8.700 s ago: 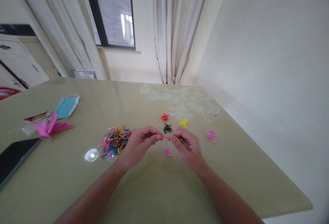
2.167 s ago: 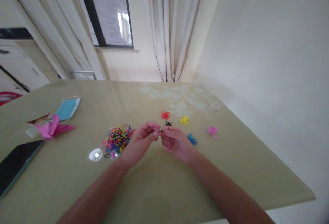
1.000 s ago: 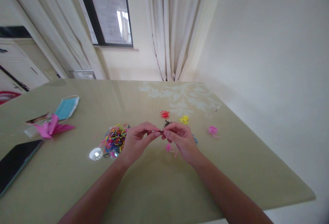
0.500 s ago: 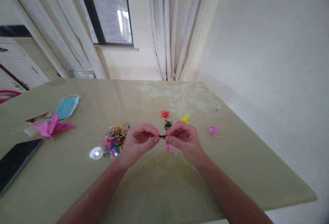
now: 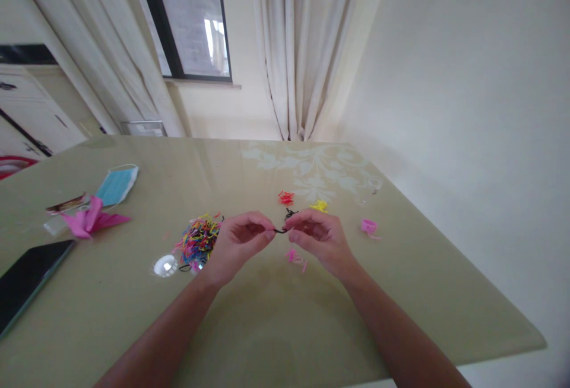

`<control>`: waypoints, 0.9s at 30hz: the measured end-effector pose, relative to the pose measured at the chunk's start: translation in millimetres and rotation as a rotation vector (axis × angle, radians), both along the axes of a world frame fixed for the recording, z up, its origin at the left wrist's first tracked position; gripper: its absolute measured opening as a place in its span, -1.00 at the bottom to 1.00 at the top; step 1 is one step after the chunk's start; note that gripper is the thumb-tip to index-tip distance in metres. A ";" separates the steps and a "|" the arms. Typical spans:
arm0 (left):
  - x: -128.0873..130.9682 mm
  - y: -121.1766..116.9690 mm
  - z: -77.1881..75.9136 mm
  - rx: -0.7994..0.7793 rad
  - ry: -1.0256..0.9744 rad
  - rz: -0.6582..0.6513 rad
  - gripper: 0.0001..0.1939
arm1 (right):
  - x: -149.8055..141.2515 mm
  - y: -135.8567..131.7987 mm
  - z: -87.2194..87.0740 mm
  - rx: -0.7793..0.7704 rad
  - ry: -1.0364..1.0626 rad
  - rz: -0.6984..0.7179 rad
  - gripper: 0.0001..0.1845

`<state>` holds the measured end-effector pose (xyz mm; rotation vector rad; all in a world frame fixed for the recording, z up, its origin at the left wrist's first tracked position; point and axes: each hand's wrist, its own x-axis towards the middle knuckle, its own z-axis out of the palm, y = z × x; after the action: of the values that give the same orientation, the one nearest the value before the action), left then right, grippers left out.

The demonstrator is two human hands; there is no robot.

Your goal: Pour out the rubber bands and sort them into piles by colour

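A short black rubber band [image 5: 280, 231] spans the gap between my two hands above the table. My left hand [image 5: 243, 239] pinches one end between thumb and forefinger. The other end meets the fingertips of my right hand [image 5: 319, 238], whose thumb and forefinger are bent close together around it. Behind my fingers lies a small heap of black bands [image 5: 290, 213], partly hidden. Pink bands [image 5: 296, 258] lie just below my hands, and red bands [image 5: 285, 198] and yellow bands [image 5: 319, 205] lie beyond them. A mixed heap of coloured bands [image 5: 200, 239] sits beside my left hand.
On the left are a black phone [image 5: 33, 278], a pink folded paper figure [image 5: 93, 219] and a blue face mask [image 5: 117, 185]. A clear, shiny round piece [image 5: 165, 266] lies by the mixed heap. Rightward is a pink looped item [image 5: 369, 226]. A wall [image 5: 472, 109] borders the table's right side.
The black band, straight between my fingertips before, now looks slightly curved. My right thumb and forefinger have parted a little. The heaps on the table have stayed put.
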<state>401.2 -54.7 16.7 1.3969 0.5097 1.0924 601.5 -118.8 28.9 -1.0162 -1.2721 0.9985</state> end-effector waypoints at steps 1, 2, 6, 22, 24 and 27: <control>0.1 0.3 0.1 0.001 0.001 0.001 -0.90 | 0.3 0.6 -1.3 -0.015 -0.005 0.012 -0.78; 0.2 0.2 0.3 0.004 0.004 0.001 -0.90 | 0.5 1.1 -2.9 -0.027 -0.016 0.018 -0.77; 1.8 -2.2 0.6 0.014 0.045 0.008 -0.88 | 1.3 1.9 -5.7 -0.025 -0.084 -0.014 -0.80; -34.8 32.3 -14.7 0.583 1.526 0.471 -0.73 | 30.2 39.9 -37.3 -0.030 -0.935 -0.425 -0.88; -33.2 30.2 -12.5 0.580 1.604 0.431 -0.67 | 24.7 42.3 -39.4 -0.074 -1.055 -0.427 -0.85; -32.2 32.3 -11.3 0.569 1.610 0.426 -0.65 | 20.5 42.7 -39.5 -0.117 -1.164 -0.415 -0.82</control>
<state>369.0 -22.4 5.3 2.6124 1.7730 0.1353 622.0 -76.1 -10.5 -1.9877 -1.7844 0.0764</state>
